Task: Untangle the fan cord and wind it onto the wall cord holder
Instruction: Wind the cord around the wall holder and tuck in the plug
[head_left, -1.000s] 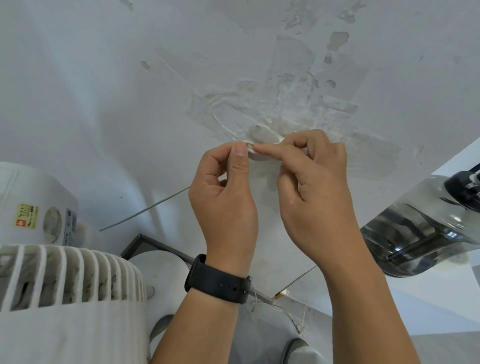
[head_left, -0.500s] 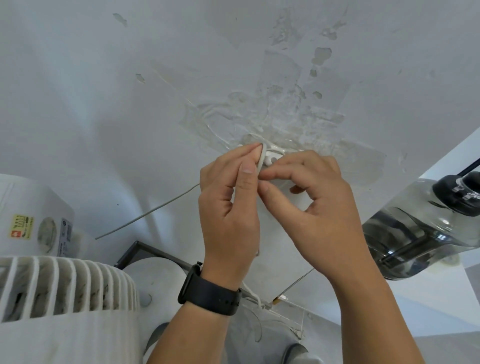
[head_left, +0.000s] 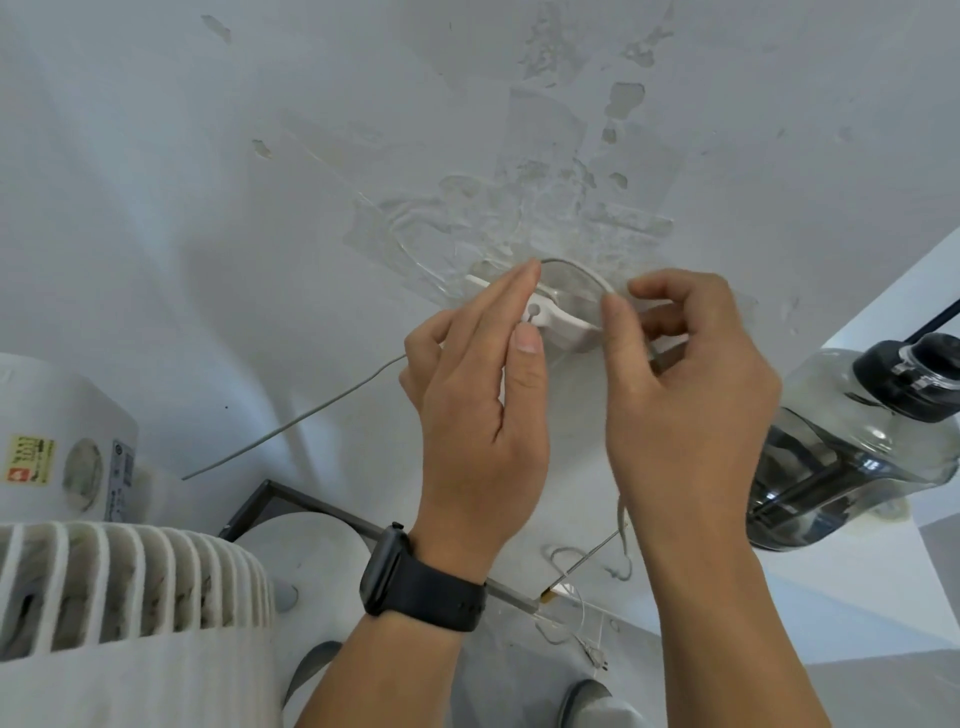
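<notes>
- Right hand (head_left: 685, 395) pinches the fan cord (head_left: 576, 267), arching it over the wall cord holder (head_left: 558, 322)
- Left hand (head_left: 478, 410), fingers straight, rests against the holder

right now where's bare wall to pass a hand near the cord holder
Bare wall lies left of the left hand, above the cord. It is crowded at the cord holder, where the right hand pinches the cord.

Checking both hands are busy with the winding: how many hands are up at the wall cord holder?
2. The left hand is at the wall cord holder's left end; the right hand pinches the cord looping over its right side.
</notes>
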